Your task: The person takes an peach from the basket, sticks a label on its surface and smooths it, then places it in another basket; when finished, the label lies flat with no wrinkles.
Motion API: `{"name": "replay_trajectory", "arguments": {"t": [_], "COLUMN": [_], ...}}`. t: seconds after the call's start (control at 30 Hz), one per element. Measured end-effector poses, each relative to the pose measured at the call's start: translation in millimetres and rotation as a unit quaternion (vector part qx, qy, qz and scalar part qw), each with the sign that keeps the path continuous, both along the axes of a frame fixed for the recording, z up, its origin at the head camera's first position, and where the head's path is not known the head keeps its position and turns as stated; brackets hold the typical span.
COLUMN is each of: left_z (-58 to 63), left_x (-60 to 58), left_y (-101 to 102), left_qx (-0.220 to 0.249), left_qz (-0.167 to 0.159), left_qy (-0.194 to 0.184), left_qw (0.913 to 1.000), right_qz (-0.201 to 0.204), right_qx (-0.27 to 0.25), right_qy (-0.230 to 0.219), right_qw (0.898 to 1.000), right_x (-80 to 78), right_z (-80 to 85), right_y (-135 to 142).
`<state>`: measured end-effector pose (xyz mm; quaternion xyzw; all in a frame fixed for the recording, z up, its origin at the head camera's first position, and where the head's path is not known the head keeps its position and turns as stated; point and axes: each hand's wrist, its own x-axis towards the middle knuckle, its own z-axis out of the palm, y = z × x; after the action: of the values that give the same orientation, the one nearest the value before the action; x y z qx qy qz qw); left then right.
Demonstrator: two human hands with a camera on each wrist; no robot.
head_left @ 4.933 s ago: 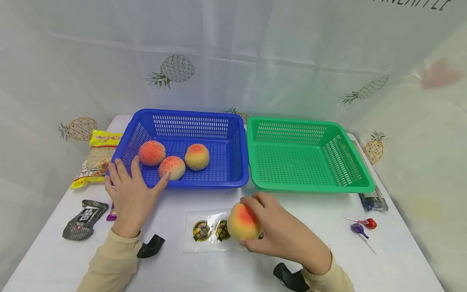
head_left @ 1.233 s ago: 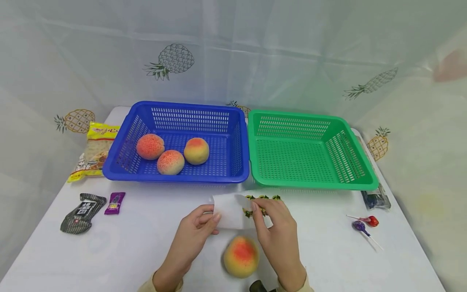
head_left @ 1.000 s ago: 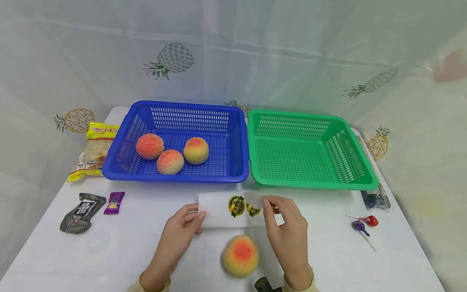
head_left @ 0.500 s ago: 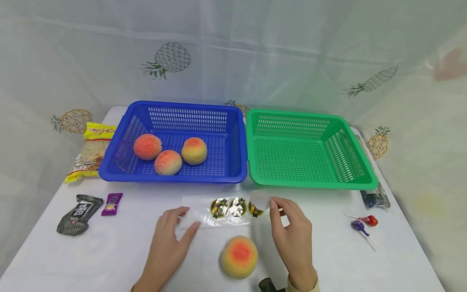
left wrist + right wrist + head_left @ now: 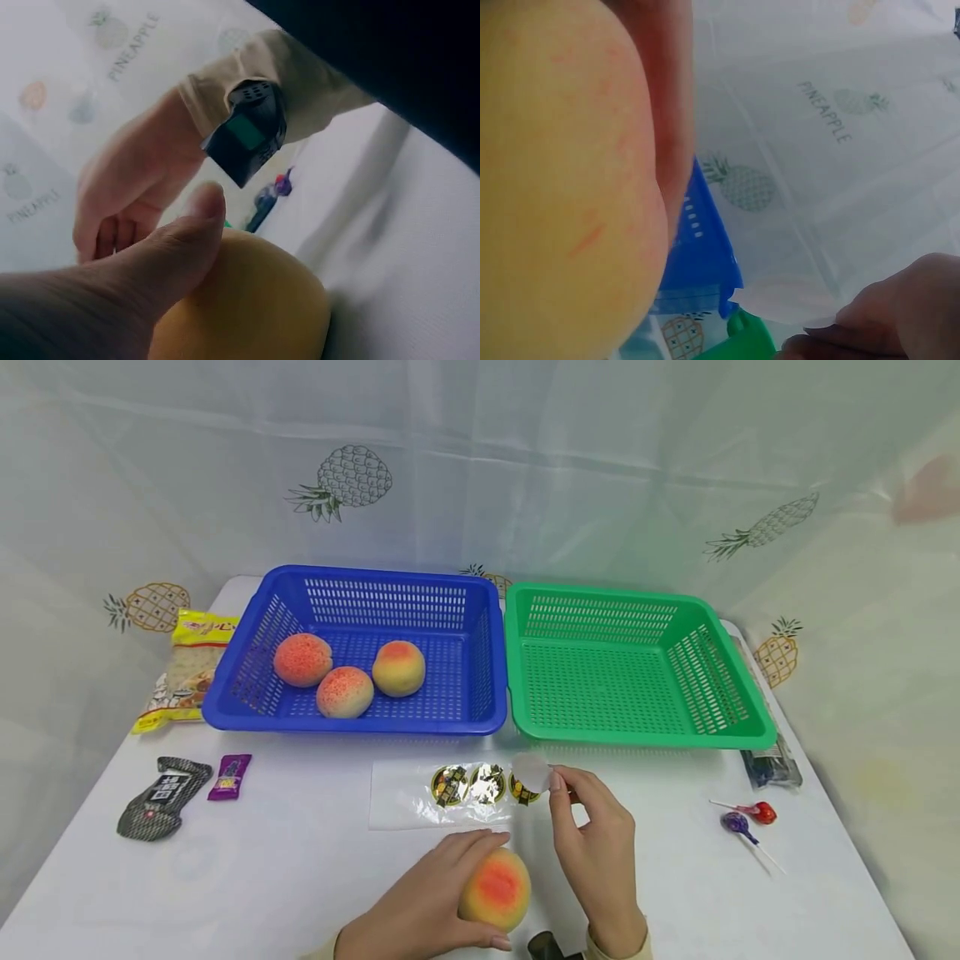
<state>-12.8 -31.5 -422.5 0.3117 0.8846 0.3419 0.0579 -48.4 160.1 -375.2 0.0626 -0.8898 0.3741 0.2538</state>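
My left hand (image 5: 423,893) grips a yellow-red peach (image 5: 498,891) near the table's front, its fingers and thumb spread round the sides. The peach (image 5: 255,307) fills the bottom of the left wrist view, the thumb lying along it. Up and to the right of it, my right hand (image 5: 598,839) pinches a round sticker (image 5: 530,772) by its edge, the pale back showing. In the right wrist view the sticker (image 5: 784,300) looks thin and translucent. Below and behind it lies a clear sticker sheet (image 5: 401,802) with several round black-and-yellow stickers, its right end partly hidden.
A blue basket (image 5: 360,725) holding three peaches stands at the back left, touching a green basket (image 5: 637,739). Around lie a yellow food bag (image 5: 197,664), a dark packet (image 5: 161,799), a purple packet (image 5: 229,777), a red lollipop (image 5: 763,812) and a purple lollipop (image 5: 737,823).
The right hand has peeled the sticker from the sheet and holds it. The left hand has let go of the sheet, which lies flat, and moved down right onto the peach.
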Motion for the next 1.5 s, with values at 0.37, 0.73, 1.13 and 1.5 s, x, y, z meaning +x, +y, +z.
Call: {"name": "replay_trajectory", "arguments": {"t": [0.37, 0.73, 1.13, 1.5], "left_z": [19.7, 44.1, 41.3, 37.8], "left_x": [-19.5, -32.8, -32.8, -31.1], "left_y": [-10, -20, -25, -33], "left_qx": [0.226, 0.335, 0.340, 0.347], "left_qz": [0.111, 0.169, 0.165, 0.104], "left_qy": [-0.246, -0.319, -0.323, -0.352], "left_qw": [0.9359, 0.8703, 0.8676, 0.8633], "right_qz": [0.031, 0.129, 0.236, 0.295], "right_qx": [-0.009, 0.104, 0.142, 0.136], "right_qy": [0.153, 0.308, 0.254, 0.140], "right_qw": [0.988, 0.937, 0.927, 0.935], "right_x": [-0.8, 3.2, 14.7, 17.4], "right_z": [9.7, 38.1, 44.5, 40.8], "right_y": [-8, -27, -35, -37]}}
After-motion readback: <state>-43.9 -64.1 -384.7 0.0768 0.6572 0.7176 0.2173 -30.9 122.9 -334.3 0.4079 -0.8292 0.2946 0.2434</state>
